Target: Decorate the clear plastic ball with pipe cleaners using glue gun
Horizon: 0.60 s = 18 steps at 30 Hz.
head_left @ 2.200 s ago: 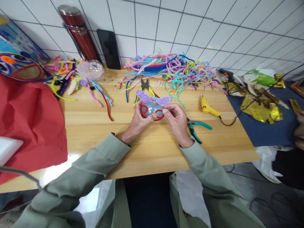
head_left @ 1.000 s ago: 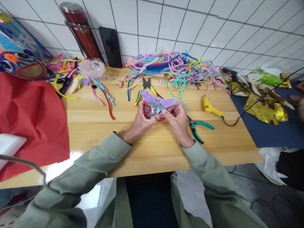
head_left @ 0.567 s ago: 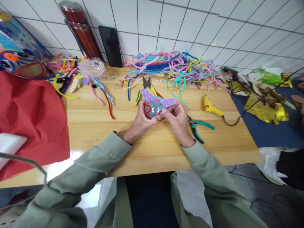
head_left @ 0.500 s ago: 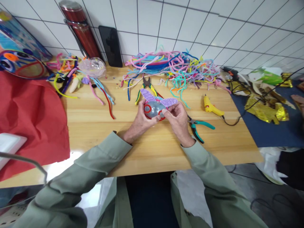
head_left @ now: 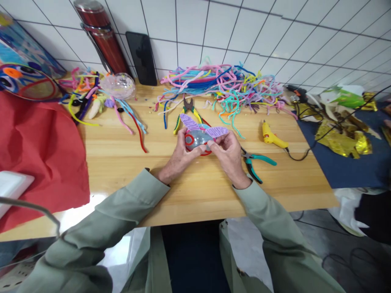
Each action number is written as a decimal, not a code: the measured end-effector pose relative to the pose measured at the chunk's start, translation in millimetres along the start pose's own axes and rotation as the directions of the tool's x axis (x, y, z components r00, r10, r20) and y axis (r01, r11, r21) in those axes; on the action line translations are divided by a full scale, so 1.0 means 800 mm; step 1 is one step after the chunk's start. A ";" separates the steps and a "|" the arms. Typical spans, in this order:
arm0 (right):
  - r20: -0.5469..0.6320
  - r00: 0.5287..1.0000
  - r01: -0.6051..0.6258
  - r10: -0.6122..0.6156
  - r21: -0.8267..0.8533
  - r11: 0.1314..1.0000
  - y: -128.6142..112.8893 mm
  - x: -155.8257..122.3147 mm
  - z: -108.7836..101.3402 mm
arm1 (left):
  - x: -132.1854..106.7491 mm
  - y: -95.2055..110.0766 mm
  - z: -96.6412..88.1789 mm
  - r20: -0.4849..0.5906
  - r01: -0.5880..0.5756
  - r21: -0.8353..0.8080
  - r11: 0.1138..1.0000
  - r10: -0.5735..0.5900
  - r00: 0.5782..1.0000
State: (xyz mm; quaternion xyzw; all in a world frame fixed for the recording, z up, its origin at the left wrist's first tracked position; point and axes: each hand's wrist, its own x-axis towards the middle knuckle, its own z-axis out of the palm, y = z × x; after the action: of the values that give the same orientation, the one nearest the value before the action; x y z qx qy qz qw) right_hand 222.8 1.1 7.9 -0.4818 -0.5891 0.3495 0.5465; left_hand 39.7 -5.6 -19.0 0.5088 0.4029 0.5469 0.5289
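Observation:
Between both hands is a clear plastic ball (head_left: pixel 199 137) with red pipe-cleaner rings on its front and two purple pipe-cleaner ears (head_left: pixel 216 131) on top. My left hand (head_left: pixel 181 154) grips its left side, thumb along the lower front. On the right, my right hand (head_left: pixel 227 152) pinches the ball near the right red ring, which the thumb and fingers partly cover. Yellow-and-green pliers (head_left: pixel 188 106) lie just behind the ball. Teal-handled pliers (head_left: pixel 259 160) rest beside my right hand.
A heap of coloured pipe cleaners (head_left: pixel 220 83) lies along the wall. To the right is a yellow glue gun (head_left: pixel 272 137) with its cord. A phone (head_left: pixel 141 59) and red flask (head_left: pixel 102 36) stand at the back left; red cloth (head_left: pixel 45 154) covers the left side.
My right thumb has shifted slightly on the ball's front and covers more of the right red ring. Both hands keep their hold in the same place.

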 end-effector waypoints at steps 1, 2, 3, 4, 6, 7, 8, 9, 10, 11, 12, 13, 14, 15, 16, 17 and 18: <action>0.000 1.000 -0.002 0.002 0.001 1.000 0.000 0.000 0.000 | 0.000 0.001 0.000 0.004 -0.004 -0.004 1.000 0.004 1.000; 0.000 1.000 -0.004 0.004 0.003 1.000 0.000 0.000 0.000 | 0.000 0.001 0.000 0.007 -0.005 -0.008 1.000 0.005 1.000; 0.001 1.000 -0.007 0.007 0.005 1.000 -0.001 0.000 0.000 | 0.000 0.000 0.000 0.006 -0.002 -0.010 1.000 0.002 1.000; 0.003 1.000 -0.011 0.011 0.009 1.000 -0.001 0.000 0.000 | 0.001 0.000 0.000 0.004 0.004 -0.008 1.000 -0.004 1.000; 0.008 1.000 -0.022 0.022 0.018 1.000 -0.003 0.000 -0.001 | 0.002 0.000 -0.001 -0.001 0.019 -0.001 1.000 -0.019 1.000; 0.011 1.000 -0.029 0.028 0.023 0.999 -0.004 0.000 -0.001 | 0.002 0.000 -0.002 -0.001 0.024 0.002 1.000 -0.024 1.000; 0.012 0.999 -0.034 0.034 0.027 0.999 -0.005 0.000 -0.001 | 0.003 0.000 -0.002 0.001 0.026 0.004 1.000 -0.026 1.000; 0.012 0.999 -0.036 0.036 0.032 0.999 -0.006 0.000 0.000 | 0.003 0.001 -0.002 0.004 0.025 0.005 1.000 -0.025 1.000; 0.011 0.999 -0.036 0.035 0.037 0.999 -0.007 0.000 0.000 | 0.003 0.002 -0.002 0.008 0.021 0.004 1.000 -0.021 1.000; 0.011 0.999 -0.034 0.033 0.043 0.999 -0.007 0.000 0.000 | 0.003 0.003 -0.001 0.011 0.016 0.003 1.000 -0.016 1.000; 0.010 0.999 -0.032 0.031 0.049 0.998 -0.007 0.000 0.000 | 0.003 0.003 -0.001 0.010 0.011 0.004 1.000 -0.012 1.000; 0.010 1.000 -0.030 0.029 0.054 0.998 -0.007 0.000 0.000 | 0.003 0.004 0.000 0.005 0.008 0.007 1.000 -0.008 1.000; 0.011 1.000 -0.029 0.029 0.056 0.998 -0.006 0.000 0.000 | 0.003 0.004 0.000 -0.001 0.006 0.008 1.000 -0.006 1.000; 0.014 0.999 -0.029 0.029 0.057 0.998 -0.006 0.000 -0.001 | 0.003 0.004 0.000 -0.006 0.002 0.007 1.000 -0.002 1.000; 0.020 0.999 -0.029 0.028 0.057 0.998 -0.005 0.000 -0.001 | 0.003 0.003 0.000 -0.012 -0.002 0.004 1.000 0.002 1.000; 0.029 0.999 -0.028 0.026 0.058 0.998 -0.005 0.001 -0.002 | 0.004 0.002 0.000 -0.016 -0.006 -0.002 1.000 0.006 1.000; 0.041 0.999 -0.024 0.021 0.061 0.998 -0.004 0.001 -0.003 | 0.005 0.001 -0.001 -0.021 -0.008 -0.010 1.000 0.008 1.000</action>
State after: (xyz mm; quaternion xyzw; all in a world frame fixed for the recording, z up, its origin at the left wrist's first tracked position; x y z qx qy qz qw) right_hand 224.6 0.7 11.5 -0.4643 -0.5837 0.3831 0.5449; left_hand 39.1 -1.5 -17.8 0.5019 0.4036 0.5566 0.5249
